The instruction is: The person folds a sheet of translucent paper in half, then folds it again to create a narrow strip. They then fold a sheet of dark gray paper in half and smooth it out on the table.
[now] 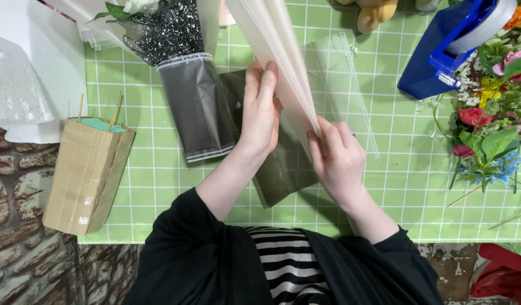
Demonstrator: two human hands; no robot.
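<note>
paper sheets [272, 39], pale stack, held above the bench [385, 169] at centre. left hand [260, 110] flat against the stack's left face, right hand [339, 161] pinching its lower edge. long axis runs from lower right up to the top edge, fanning there. dark wrap [283, 169] lies under the hands, bouquet [181, 68] just left. cardboard box [88, 175] at the left edge, tape dispenser [441, 56] and flowers [492, 124] at right. open mat between right hand and flowers.
</note>
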